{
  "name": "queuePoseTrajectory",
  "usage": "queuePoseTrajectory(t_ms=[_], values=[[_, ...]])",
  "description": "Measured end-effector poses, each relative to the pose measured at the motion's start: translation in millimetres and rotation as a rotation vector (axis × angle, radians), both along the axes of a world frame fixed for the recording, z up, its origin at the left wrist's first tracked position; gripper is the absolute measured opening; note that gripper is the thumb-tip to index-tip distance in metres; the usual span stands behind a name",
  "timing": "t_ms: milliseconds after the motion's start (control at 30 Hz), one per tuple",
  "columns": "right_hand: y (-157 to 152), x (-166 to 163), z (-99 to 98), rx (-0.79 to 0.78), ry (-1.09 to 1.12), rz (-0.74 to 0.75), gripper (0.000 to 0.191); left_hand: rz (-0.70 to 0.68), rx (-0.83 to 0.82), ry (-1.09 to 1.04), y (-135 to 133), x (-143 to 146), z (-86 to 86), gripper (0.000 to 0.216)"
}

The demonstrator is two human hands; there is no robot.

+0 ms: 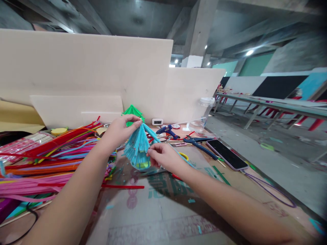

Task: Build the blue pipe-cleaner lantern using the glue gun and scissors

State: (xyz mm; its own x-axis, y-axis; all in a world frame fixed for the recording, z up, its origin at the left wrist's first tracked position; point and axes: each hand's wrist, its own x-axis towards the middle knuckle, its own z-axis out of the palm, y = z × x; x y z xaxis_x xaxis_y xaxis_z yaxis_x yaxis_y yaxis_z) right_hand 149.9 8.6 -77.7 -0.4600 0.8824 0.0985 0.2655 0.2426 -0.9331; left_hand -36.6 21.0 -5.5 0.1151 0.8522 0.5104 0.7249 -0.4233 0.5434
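Note:
A light-blue tiered cone of pipe cleaners [138,146], shaped like a small tree, stands upright between my hands. My left hand [121,131] pinches its tip between thumb and fingers. At the cone's lower right side, my right hand [166,156] has its fingertips pressed together against the edge of a tier. From the tip, a loose light-blue pipe cleaner [150,132] slants down to the right and passes behind my right hand. A yellow-green patch shows at the cone's base. Behind my left hand, a green tiered piece [132,111] is partly hidden.
Bundles of coloured pipe cleaners [46,170] cover the left side. Behind and right of the cone lie a blue glue gun [168,131], pliers [203,145] and a phone [227,154] with a cord. A lidded plastic cup [203,112] stands by pale boards [84,64].

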Motion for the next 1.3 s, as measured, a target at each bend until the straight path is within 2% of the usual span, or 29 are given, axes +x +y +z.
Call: queuePoseTrajectory(t_ms=[233,367,433,500,600,700,800,1000,1300], values=[[0.1,0.4,-3.4,0.009,0.022,-0.003,0.015,0.007,-0.003,-0.001,0.6,0.4,0.9,0.038],[2.2,4.0,1.9,0.034,-0.063,0.010,0.018,-0.012,-0.002,-0.014,0.3,-0.1,0.2,0.037],[3.1,8.6,7.0,0.171,-0.182,0.008,0.026,-0.020,-0.002,-0.020,0.5,-0.4,-0.4,0.038],[2.5,14.2,13.3,0.400,-0.266,-0.063,0.032,-0.029,-0.002,-0.023,0.8,-0.7,-0.8,0.038],[-1.4,21.0,20.7,0.724,-0.249,-0.150,0.022,-0.039,0.001,-0.022,0.9,-1.0,-0.7,0.039],[-4.6,23.7,21.5,0.964,-0.211,-0.079,0.018,-0.045,-0.003,-0.021,0.7,-1.1,-0.3,0.040],[-3.4,23.7,17.0,1.103,-0.241,-0.079,0.021,-0.045,-0.004,-0.021,0.7,-0.6,0.0,0.040],[1.4,22.5,8.3,1.186,-0.379,-0.105,0.028,-0.046,0.002,-0.022,0.2,0.1,0.6,0.040],[-0.1,22.4,5.8,1.127,-0.307,-0.095,0.023,-0.056,0.004,-0.021,-0.6,-1.4,0.6,0.039]])
